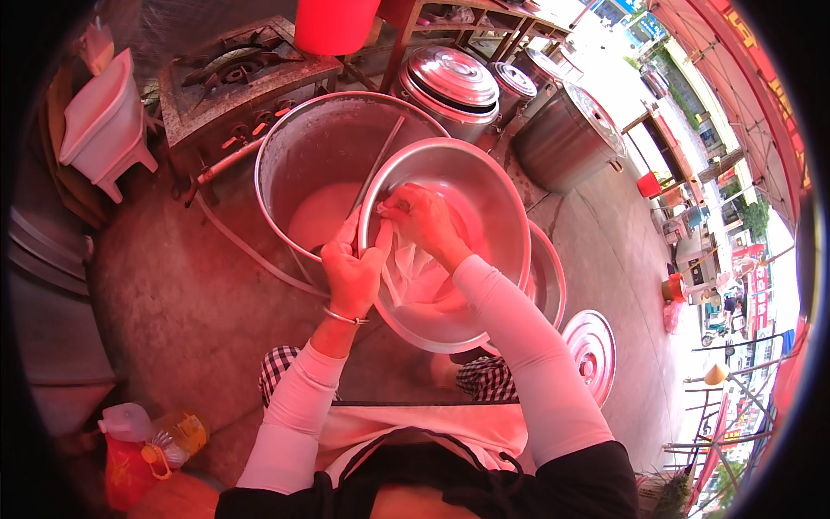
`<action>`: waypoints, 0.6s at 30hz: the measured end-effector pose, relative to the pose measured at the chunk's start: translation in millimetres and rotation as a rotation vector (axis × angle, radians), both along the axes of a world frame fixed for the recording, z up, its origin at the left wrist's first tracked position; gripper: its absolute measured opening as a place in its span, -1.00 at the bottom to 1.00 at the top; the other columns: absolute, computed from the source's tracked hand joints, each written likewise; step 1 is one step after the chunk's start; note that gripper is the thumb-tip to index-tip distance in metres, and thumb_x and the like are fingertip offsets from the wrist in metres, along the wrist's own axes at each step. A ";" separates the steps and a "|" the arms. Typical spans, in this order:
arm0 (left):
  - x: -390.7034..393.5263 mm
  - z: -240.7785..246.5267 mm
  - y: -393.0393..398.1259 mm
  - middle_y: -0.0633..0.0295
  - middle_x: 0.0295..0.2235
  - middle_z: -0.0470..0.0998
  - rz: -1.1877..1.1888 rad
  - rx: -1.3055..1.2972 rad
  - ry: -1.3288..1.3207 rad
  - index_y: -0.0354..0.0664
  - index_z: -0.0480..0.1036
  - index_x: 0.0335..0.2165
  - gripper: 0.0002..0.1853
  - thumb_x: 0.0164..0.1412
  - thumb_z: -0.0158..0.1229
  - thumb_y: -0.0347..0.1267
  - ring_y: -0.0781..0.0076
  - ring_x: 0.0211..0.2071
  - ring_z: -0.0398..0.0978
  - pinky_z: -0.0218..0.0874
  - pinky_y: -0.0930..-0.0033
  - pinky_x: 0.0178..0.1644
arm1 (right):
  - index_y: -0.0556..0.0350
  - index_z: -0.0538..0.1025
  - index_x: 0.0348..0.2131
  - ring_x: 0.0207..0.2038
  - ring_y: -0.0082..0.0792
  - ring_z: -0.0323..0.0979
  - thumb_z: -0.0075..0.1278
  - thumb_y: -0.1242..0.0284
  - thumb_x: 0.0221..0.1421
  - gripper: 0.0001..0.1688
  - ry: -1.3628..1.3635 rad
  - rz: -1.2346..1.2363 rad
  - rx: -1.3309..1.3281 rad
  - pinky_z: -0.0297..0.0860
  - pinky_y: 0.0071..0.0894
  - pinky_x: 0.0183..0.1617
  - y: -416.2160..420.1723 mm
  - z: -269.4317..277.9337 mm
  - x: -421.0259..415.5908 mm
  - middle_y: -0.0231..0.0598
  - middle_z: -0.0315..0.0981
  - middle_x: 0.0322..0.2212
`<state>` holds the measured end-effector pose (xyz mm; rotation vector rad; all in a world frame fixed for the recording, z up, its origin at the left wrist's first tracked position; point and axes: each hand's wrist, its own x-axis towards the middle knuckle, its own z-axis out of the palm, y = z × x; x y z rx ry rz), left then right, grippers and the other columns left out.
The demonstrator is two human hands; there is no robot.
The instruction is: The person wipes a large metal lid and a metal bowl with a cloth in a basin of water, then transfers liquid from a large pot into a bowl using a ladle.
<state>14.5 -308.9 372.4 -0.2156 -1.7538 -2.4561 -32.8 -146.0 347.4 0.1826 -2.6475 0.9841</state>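
Note:
A wide metal basin point(499, 214) sits before me, partly over the rim of a large metal pot point(279, 156). My left hand point(353, 266) grips the basin's left rim, thumb on the inside. Inside the basin, my right hand point(421, 217) pinches a pale, wet cloth point(405, 259), which hangs from the fingers into reddish-looking liquid. A long thin rod point(389, 143), perhaps a ladle handle, leans in the large pot, which holds pale liquid at its bottom. Another metal vessel point(556, 279) shows partly beneath the basin's right side.
A gas stove point(188, 104) stands at the upper left beside a white plastic stool point(104, 117). Lidded metal pots point(564, 143) stand at the upper right. A round lid point(606, 350) lies right of my legs. A hose point(240, 243) crosses the floor; plastic bottles point(178, 438) are lower left.

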 end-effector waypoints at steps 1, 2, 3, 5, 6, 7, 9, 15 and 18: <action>0.5 3.2 -1.3 0.57 -0.50 0.35 -0.018 0.006 -0.027 -0.42 0.40 0.01 -0.39 -0.12 -0.07 -0.75 0.88 -0.60 0.09 -0.14 0.74 -0.59 | 0.14 0.59 -0.47 -0.44 -0.15 0.52 0.24 0.35 -0.10 -0.78 -0.053 -0.074 -0.046 0.40 -0.27 -0.33 0.8 4.9 -2.6 -0.10 0.55 -0.51; 1.7 -2.5 -1.4 0.56 -0.49 0.36 -0.023 -0.001 -0.029 -0.43 0.40 0.01 -0.39 -0.12 -0.07 -0.75 0.88 -0.60 0.09 -0.14 0.74 -0.59 | 0.13 0.59 -0.47 -0.44 -0.14 0.52 0.25 0.34 -0.11 -0.76 -0.106 -0.147 -0.092 0.40 -0.27 -0.32 2.8 7.3 -6.6 -0.10 0.55 -0.51; 2.8 -8.0 -0.8 0.56 -0.48 0.37 -0.027 -0.004 -0.028 -0.43 0.40 0.01 -0.39 -0.12 -0.07 -0.76 0.88 -0.60 0.09 -0.14 0.75 -0.59 | 0.11 0.60 -0.47 -0.42 -0.13 0.52 0.27 0.31 -0.14 -0.74 -0.125 -0.220 -0.236 0.40 -0.26 -0.29 9.3 5.4 -13.6 -0.10 0.55 -0.51; 3.9 -11.9 1.7 0.55 -0.47 0.38 -0.034 0.023 -0.030 -0.43 0.39 0.01 -0.39 -0.12 -0.07 -0.77 0.88 -0.60 0.09 -0.14 0.76 -0.58 | 0.13 0.60 -0.47 -0.43 -0.16 0.53 0.27 0.31 -0.13 -0.73 -0.044 -0.175 -0.034 0.40 -0.27 -0.30 20.8 -0.2 -17.6 -0.09 0.55 -0.52; 3.8 -10.1 3.2 0.55 -0.47 0.38 -0.034 0.049 -0.035 -0.43 0.39 0.01 -0.39 -0.13 -0.07 -0.76 0.88 -0.60 0.09 -0.13 0.76 -0.58 | 0.14 0.60 -0.47 -0.43 -0.18 0.54 0.27 0.31 -0.12 -0.73 -0.005 -0.149 0.062 0.41 -0.28 -0.30 20.3 0.0 -19.3 -0.08 0.55 -0.53; 3.3 -8.2 3.4 0.55 -0.48 0.38 -0.035 0.075 -0.040 -0.44 0.39 0.01 -0.39 -0.13 -0.08 -0.76 0.88 -0.60 0.09 -0.13 0.76 -0.58 | 0.15 0.59 -0.48 -0.43 -0.18 0.54 0.27 0.31 -0.13 -0.73 -0.012 -0.074 0.057 0.41 -0.27 -0.31 18.2 -1.0 -19.7 -0.08 0.55 -0.53; -0.7 -1.8 0.3 0.52 -0.47 0.39 -0.012 0.026 -0.006 -0.44 0.39 0.02 -0.38 -0.14 -0.09 -0.76 0.89 -0.60 0.11 -0.12 0.77 -0.58 | 0.16 0.59 -0.49 -0.44 -0.17 0.54 0.28 0.32 -0.13 -0.73 -0.031 0.071 0.048 0.41 -0.26 -0.32 13.2 -3.1 -15.9 -0.07 0.55 -0.53; 1.6 -9.6 -1.3 0.51 -0.43 0.41 -0.041 0.027 -0.024 -0.42 0.38 0.03 -0.36 -0.15 -0.10 -0.75 0.90 -0.58 0.14 -0.10 0.77 -0.57 | 0.14 0.59 -0.51 -0.43 -0.09 0.53 0.31 0.32 -0.19 -0.73 -0.103 -0.181 -0.100 0.41 -0.23 -0.28 16.5 6.8 -21.3 -0.07 0.55 -0.53; -0.4 -4.9 -3.4 0.48 -0.32 0.44 -0.054 -0.003 -0.015 -0.40 0.38 0.04 -0.33 -0.17 -0.13 -0.75 0.87 -0.52 0.18 -0.04 0.80 -0.49 | 0.16 0.59 -0.51 -0.44 -0.10 0.54 0.29 0.31 -0.16 -0.71 -0.093 0.012 0.027 0.42 -0.23 -0.28 12.5 -3.2 -18.2 -0.06 0.55 -0.53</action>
